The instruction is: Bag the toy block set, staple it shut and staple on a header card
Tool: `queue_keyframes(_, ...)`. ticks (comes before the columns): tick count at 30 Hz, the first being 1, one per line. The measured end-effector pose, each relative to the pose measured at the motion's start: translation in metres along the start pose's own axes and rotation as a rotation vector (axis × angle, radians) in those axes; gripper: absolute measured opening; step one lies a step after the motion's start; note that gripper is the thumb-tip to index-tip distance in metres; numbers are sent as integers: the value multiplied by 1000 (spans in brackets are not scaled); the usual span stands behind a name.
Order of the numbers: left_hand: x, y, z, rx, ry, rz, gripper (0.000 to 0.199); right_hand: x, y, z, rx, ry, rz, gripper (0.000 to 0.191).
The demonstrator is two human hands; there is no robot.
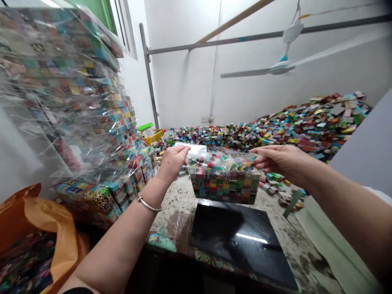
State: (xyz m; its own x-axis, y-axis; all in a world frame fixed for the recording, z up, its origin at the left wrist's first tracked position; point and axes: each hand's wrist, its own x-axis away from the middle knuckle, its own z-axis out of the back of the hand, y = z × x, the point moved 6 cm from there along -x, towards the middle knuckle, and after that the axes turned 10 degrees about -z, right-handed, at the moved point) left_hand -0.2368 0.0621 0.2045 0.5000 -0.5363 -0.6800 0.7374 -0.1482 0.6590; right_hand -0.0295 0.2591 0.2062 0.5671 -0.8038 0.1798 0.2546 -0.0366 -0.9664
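My left hand (173, 162) and right hand (277, 161) were both raised over the far part of the tabletop (177, 196), well apart, as the head view showed them. The fingers of the left were drawn narrow, thumb against forefinger, pinching an edge of the clear film (231, 155); those of the right pinched its other side just as tightly, so the film spanned the gap between my two hands. Below it sat the patterned box (226, 187), upright on the tabletop, small bright pieces showing through the film at its top. A white sheet (197, 150) lay just behind my left fingertips; whether they touched it, I couldn't tell. On my left wrist I wore a silvery bangle (149, 205). Nearer to me than the box, a glossy black panel (237, 241) lay flat, a streak of light reflected across it. To my left rose a tall stack of boxes (92, 94) under loose, shiny plastic, and in front of that stood an orange bag (67, 228) gaping over dark, mixed bits. Behind everything, a great heap of coloured blocks (294, 126) climbed toward the right along the white wall (180, 90), with a yellow basket (154, 136) near its left end.
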Motion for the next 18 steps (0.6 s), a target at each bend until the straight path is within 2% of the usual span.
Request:
queue_keyframes(2,-10,20,8,69,-12,2,25,13,-14,11,-9,1,20,11)
queue_keyframes(5,-6,36,12,147,-57,39,23,32,-11,28,-4,24,14,12)
queue_keyframes(7,6,34,4,145,-117,75,23,40,6,35,14,16,-21,15)
queue_keyframes(10,32,17,-19,84,-206,147,27,40,45,40,45,4,-153,17)
queue_keyframes(13,48,4,-39,32,-197,152,39,33,71,48,71,32,-227,17)
queue_keyframes(16,51,4,-47,3,-169,115,41,33,62,62,283,105,-167,35)
queue_keyframes(18,49,5,-48,-13,-159,100,37,45,35,68,574,256,13,42)
